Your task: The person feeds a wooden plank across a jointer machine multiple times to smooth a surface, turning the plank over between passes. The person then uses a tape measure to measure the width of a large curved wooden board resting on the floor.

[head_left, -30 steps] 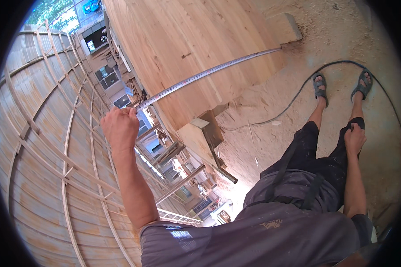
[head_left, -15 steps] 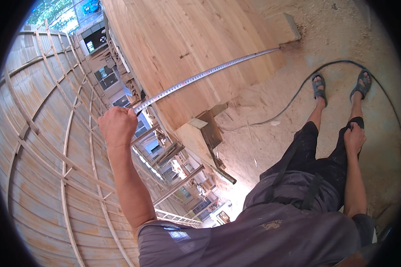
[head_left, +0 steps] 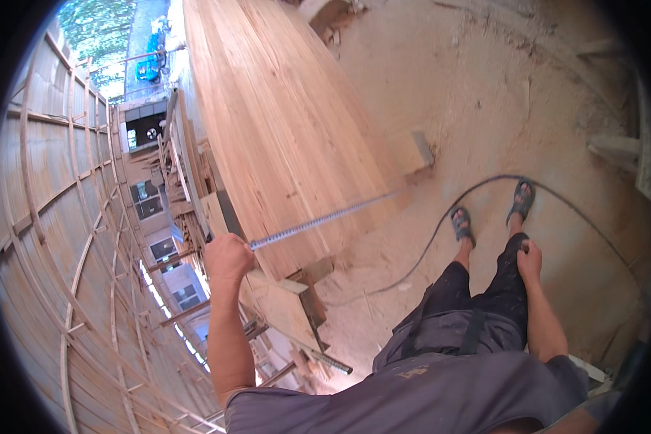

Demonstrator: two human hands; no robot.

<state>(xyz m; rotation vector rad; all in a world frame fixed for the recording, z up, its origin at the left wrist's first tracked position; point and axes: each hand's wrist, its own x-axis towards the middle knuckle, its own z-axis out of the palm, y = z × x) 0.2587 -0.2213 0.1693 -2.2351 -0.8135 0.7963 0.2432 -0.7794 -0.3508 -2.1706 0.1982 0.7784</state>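
Head view. Left hand (head_left: 228, 258), centre-left of frame: fingers curled into a tight fist, clamped round the near end of a long ribbed steel rod (head_left: 318, 220). The rod runs from the fist up and to the right, across the edge of a big stack of pale wooden planks (head_left: 282, 123), its far end blurring out near the stack's right edge. Forearm comes up from the lower edge, bare.

Right hand (head_left: 529, 259), right of centre: hanging at the person's side, resting against the dark trouser leg (head_left: 510, 289). Fingers loosely bent; whether it grips anything cannot be told. No object shows in it.

Surface: sandy, dusty ground (head_left: 499, 108) fills the upper right. Two sandalled feet (head_left: 490, 211) stand on it. A black cable (head_left: 441, 224) curves across the ground past the feet. A small wooden block (head_left: 421, 148) lies by the plank stack's right edge.

Surroundings: curved wooden lattice framing (head_left: 58, 239) takes up the whole left side. Between it and the planks, a gap looks down on scrap timber and building parts (head_left: 173, 239). Greenery at the top left corner (head_left: 97, 29).
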